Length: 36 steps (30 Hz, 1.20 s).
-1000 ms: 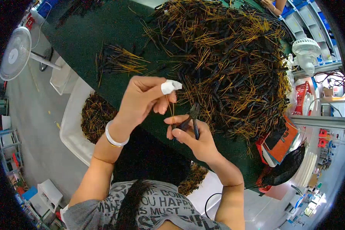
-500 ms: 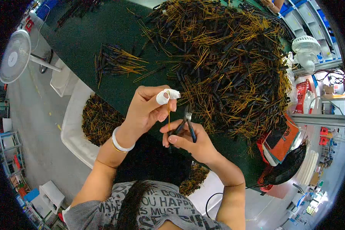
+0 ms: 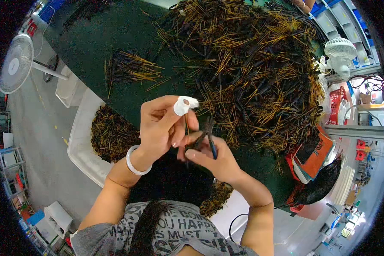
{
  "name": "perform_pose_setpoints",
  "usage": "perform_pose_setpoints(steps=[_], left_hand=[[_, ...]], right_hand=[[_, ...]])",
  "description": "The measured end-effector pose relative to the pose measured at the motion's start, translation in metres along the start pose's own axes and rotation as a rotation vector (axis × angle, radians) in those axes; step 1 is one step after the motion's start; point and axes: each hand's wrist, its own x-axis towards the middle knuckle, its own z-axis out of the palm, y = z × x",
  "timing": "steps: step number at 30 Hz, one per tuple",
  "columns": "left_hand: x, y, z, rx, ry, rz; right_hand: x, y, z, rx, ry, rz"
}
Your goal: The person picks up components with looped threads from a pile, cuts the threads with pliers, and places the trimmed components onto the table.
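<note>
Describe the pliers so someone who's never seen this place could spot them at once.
Start at the dark green table with its big heap of black and yellow wires. By that heap's lower-left edge in the picture, the right hand grips the pliers, tips pointing up. Unlike the thin, loose wires nearby, they're one stiff tool with two dark handles.

Wire pile (image 3: 251, 77), upper right: yellow on black | tabletop (image 3: 81, 55): dark green | shirt (image 3: 187, 224), bottom: grey (dark lettering) | basket (image 3: 337, 101), right: red

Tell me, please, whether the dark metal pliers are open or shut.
Probably open: the pliers show spread handles in the right hand; jaws are blurred.
</note>
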Motion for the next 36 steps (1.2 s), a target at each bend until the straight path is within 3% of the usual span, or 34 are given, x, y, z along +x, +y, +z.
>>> perform_pose_setpoints(steps=[3, 4, 6, 10, 20, 26, 28, 31, 34, 36], left_hand=[[-0.003, 0.007, 0.000, 0.200, -0.202, -0.180], [-0.006, 0.007, 0.003, 0.229, -0.238, -0.207], [-0.010, 0.008, 0.008, 0.184, -0.242, -0.231], [-0.010, 0.009, 0.001, 0.180, -0.239, -0.327], [-0.008, 0.015, -0.002, 0.111, -0.252, -0.460], [-0.008, 0.017, -0.002, 0.091, -0.259, -0.510], [-0.008, 0.019, -0.002, 0.104, -0.263, -0.513], [-0.008, 0.025, -0.006, 0.426, -0.083, -0.321], [0.006, 0.025, -0.040, 0.954, 0.136, 0.231], [0.023, 0.033, -0.057, 1.175, 0.235, 0.342]], right_hand=[[-0.001, -0.002, -0.009, -0.513, 0.238, -0.160], [-0.001, -0.008, -0.009, -0.634, 0.304, -0.063], [0.002, -0.003, -0.014, -0.670, 0.301, -0.288], [0.006, -0.005, -0.016, -0.873, 0.249, -0.397], [0.008, -0.003, -0.020, -1.058, 0.196, -0.504], [0.000, 0.001, -0.020, -1.097, 0.221, -0.338], [0.002, -0.001, -0.017, -0.955, 0.225, -0.327], [0.004, -0.001, -0.014, -0.820, 0.264, -0.324], [0.006, -0.002, -0.019, -0.776, 0.249, -0.363], [0.006, -0.003, -0.018, -0.758, 0.273, -0.343]])
